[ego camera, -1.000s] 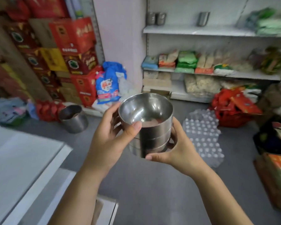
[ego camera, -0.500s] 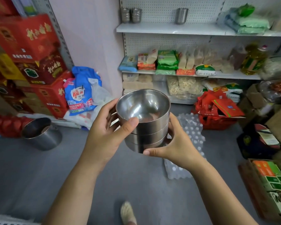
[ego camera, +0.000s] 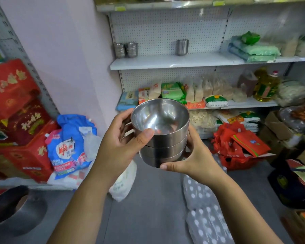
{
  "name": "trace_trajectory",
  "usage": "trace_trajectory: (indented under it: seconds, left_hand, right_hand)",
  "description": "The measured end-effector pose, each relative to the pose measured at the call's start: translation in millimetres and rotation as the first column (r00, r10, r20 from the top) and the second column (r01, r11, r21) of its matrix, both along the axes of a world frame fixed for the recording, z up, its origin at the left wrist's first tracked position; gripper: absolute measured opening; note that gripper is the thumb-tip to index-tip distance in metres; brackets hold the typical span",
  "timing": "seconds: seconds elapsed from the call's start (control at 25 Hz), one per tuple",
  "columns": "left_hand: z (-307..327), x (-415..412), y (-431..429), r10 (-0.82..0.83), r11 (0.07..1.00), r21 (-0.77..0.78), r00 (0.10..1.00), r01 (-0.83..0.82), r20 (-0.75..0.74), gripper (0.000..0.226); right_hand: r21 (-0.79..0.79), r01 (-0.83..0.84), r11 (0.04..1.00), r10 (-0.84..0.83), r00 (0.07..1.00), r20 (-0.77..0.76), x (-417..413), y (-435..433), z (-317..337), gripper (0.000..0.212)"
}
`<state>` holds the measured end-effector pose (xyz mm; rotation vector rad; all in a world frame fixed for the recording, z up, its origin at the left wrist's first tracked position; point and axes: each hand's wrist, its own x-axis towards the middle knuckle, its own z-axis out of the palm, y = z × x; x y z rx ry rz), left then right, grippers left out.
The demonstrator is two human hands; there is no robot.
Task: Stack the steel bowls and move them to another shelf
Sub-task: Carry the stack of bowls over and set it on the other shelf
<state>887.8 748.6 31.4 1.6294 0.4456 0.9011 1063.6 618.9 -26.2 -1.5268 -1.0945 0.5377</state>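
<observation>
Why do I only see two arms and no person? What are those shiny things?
The camera sits on the person's head and looks forward and down, so you see only their arms. The left hand and the right hand wrap around a stack of steel bowls, nested one inside another, held in the air. Ahead is a white shelf with two more bowl stacks and a steel cup. Red boxes and bags lie on the grey floor.

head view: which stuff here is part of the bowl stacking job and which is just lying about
In the job: stack of steel bowls, held by left hand and right hand; white shelf, likely target, with two bowl stacks already on it.
Lying about: steel cup, blue bag, red boxes, oil bottle, steel pot on the floor.
</observation>
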Motion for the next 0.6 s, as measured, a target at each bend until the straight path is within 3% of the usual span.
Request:
trace_trajectory:
  seconds: [0.36, 0.6]
  left_hand:
    - [1.2, 159.8, 149.3, -0.074, 0.994, 0.074, 0.994, 0.080, -0.078, 0.074]
    - [-2.9, 267.4, 233.8, 0.004, 0.994, 0.105, 0.994, 0.007, -0.108, 0.071]
  right_hand:
    - [0.042, 0.119, 0.992, -0.117, 0.992, -0.038, 146.2, 127.9, -10.8, 0.119]
    - [0.019, 0.025, 0.999, -0.025, 0.999, -0.034, 271.9, 227.2, -18.1, 0.119]
